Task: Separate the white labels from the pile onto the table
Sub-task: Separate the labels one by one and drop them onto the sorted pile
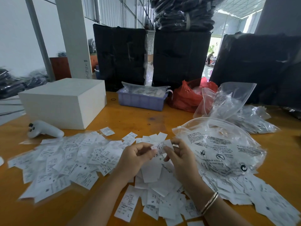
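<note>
Cluttered orange worktable (130, 121), warehouse vibes

White box (65, 101) back left with a white controller (44, 129) beside it, purple tray (141, 100), red bag (187, 97), clear printed bags (224, 149), big black bundles (180, 57) behind.

I am in a garment warehouse or packing workshop. Tall stacks of black clothing wrapped in plastic (119, 56) stand behind my orange desk (133, 118), corrugated metal walls (112, 12) rise beyond, and printed size labels (68, 160) and clear polybags (224, 147) cover the desk.
</note>
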`<state>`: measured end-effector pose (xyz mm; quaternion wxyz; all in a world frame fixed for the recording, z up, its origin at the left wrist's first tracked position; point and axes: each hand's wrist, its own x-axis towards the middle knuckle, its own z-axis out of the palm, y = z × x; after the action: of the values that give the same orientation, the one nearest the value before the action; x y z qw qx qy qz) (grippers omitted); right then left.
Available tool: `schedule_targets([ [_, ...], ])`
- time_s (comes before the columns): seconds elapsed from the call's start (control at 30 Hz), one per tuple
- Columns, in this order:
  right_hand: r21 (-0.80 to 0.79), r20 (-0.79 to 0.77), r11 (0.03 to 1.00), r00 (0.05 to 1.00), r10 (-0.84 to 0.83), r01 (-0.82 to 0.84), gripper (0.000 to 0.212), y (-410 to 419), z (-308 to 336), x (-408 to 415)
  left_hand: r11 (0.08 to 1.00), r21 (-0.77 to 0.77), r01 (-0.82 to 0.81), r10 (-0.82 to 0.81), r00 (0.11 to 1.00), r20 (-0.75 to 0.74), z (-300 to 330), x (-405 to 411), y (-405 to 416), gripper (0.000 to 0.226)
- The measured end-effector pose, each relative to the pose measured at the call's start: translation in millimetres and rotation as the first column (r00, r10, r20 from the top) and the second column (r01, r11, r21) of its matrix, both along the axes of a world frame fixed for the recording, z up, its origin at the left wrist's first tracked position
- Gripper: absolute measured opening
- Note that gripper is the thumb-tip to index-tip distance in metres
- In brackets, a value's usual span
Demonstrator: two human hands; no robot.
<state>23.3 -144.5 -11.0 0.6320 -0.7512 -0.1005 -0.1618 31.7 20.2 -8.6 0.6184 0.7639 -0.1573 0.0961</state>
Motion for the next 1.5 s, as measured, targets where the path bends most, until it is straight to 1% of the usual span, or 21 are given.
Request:
schedule_targets([
  [0.07,0.033,-0.003,0.999,1.000,-0.006,0.006,0.009,-1.3,0.7,-0.4,1.000,-0.023,0.018,-0.019,0.999,-0.037,-0.2,0.1,0.2,0.018],
  [0.17,0.038,-0.003,0.999,1.000,-0.014,0.015,0.008,-1.9,1.3,-1.0,1.000,0.020,0.002,-0.001,0.999,-0.032,-0.8,0.3,-0.1,0.024],
  [0.27,-0.001,0.002,1.000,1.000,0.003,-0.003,0.007,-0.6,1.4,-2.1,0.997,0.060,-0.042,0.042,0.999,0.000,-1.6,1.0,-0.2,0.019],
  [0.4,-0.016,-0.036,0.997,0.997,0.070,-0.070,0.011,2.8,3.4,-3.3,0.994,0.034,-0.107,0.106,0.994,0.016,-1.6,1.7,0.5,0.013],
  [0.53,-0.056,-0.069,0.998,0.998,0.014,-0.018,0.015,2.8,3.7,-2.3,0.997,-0.003,-0.079,0.079,0.996,0.042,0.2,-0.5,-0.3,0.008],
  [0.67,-0.080,-0.081,0.997,0.997,0.004,-0.010,0.012,3.4,3.2,-2.2,0.996,-0.016,-0.087,0.087,0.995,0.043,0.5,-0.5,-0.4,0.008],
  [0.77,-0.120,-0.082,0.993,0.997,0.007,-0.017,0.007,4.9,2.1,-3.0,0.996,0.010,-0.087,0.087,0.996,0.039,0.1,1.0,-0.5,0.006],
  [0.9,-0.058,-0.105,0.998,0.994,0.012,-0.018,0.009,4.2,3.8,-3.3,0.992,0.094,-0.079,0.075,0.996,0.046,-1.1,0.8,-2.2,0.008],
  [0.93,-0.078,-0.100,0.997,0.995,0.015,-0.023,0.010,4.0,3.9,-3.4,0.991,0.107,-0.076,0.071,0.996,0.052,-1.6,1.1,-2.3,0.005],
  [1.0,-0.172,-0.078,0.984,0.996,0.035,-0.048,0.012,4.6,3.0,-4.3,0.992,0.110,-0.067,0.059,0.996,0.073,-3.1,1.8,-2.1,0.007],
  [1.07,-0.210,-0.059,0.975,0.996,0.061,-0.072,0.009,6.2,2.5,-5.7,0.994,0.077,-0.078,0.073,0.995,0.067,-3.6,2.2,-1.6,0.006],
  [1.1,-0.181,-0.043,0.981,0.997,0.060,-0.067,0.009,6.2,2.3,-5.9,0.994,0.051,-0.094,0.091,0.994,0.055,-3.9,2.6,-1.1,0.006],
  [1.17,-0.090,-0.018,0.996,1.000,0.008,-0.009,0.013,4.9,2.6,-5.3,0.992,0.011,-0.125,0.125,0.992,0.027,-3.9,3.3,-0.5,0.007],
  [1.23,-0.056,0.001,0.998,0.999,-0.033,0.033,0.017,2.7,3.3,-5.5,0.994,0.001,-0.111,0.111,0.994,0.017,-3.6,3.3,-1.1,0.006],
  [1.27,-0.076,0.015,0.997,1.000,-0.024,0.025,0.020,2.6,3.0,-5.8,0.997,0.004,-0.083,0.083,0.996,0.022,-3.4,2.7,-1.8,0.007],
  [1.37,-0.222,0.064,0.975,0.997,0.036,-0.021,0.025,6.1,0.8,-7.4,0.999,0.034,-0.027,0.025,0.999,0.038,-3.5,0.7,-2.9,0.009],
  [1.43,-0.271,0.099,0.962,0.994,0.049,-0.020,0.023,6.7,-0.9,-6.9,0.998,0.046,-0.050,0.048,0.998,0.047,-4.5,2.0,-1.2,0.009],
  [1.5,-0.287,0.133,0.958,0.990,0.051,-0.011,0.018,6.1,-1.7,-6.6,0.997,0.044,-0.070,0.068,0.996,0.050,-4.7,2.8,0.2,0.008],
])
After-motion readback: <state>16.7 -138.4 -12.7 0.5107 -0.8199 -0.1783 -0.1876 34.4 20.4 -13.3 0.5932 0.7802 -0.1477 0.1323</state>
